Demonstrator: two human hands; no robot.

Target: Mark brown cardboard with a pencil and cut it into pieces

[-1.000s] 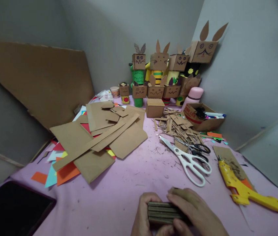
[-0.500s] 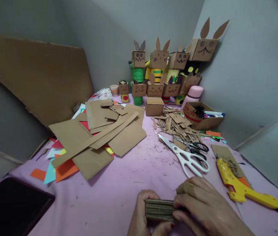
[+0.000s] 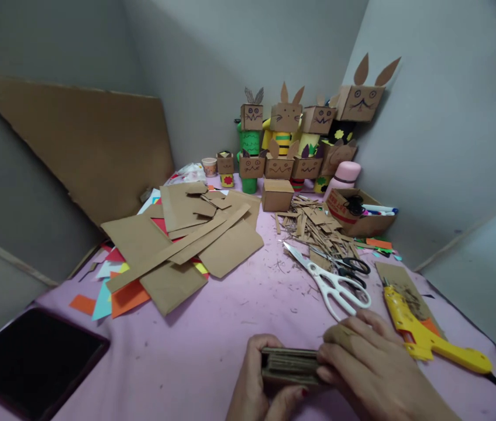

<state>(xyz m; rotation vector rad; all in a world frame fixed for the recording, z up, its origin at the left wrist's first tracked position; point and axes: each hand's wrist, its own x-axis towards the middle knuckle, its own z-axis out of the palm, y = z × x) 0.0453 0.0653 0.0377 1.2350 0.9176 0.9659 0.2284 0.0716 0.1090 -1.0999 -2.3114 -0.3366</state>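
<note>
Head camera shows my left hand [image 3: 254, 383] closed around the left end of a stack of brown corrugated cardboard strips [image 3: 289, 367], thumb on top and fingers under; my right hand [image 3: 373, 365] curls over the right end and pinches it; the stack sits low at the near edge of the pink table cover [image 3: 213, 345], between my two hands.

I think the layers can slide apart or fan out if my squeeze is not even, because only the ends are gripped. The yellow glue gun [image 3: 427, 339] lies just beside my right hand, and the white-handled scissors [image 3: 338, 286] lie near it; a careless wrist can touch the nozzle or the blades.

The open brown cardboard box [image 3: 340, 206] has red print, too small to read; I find no other writing.
</note>
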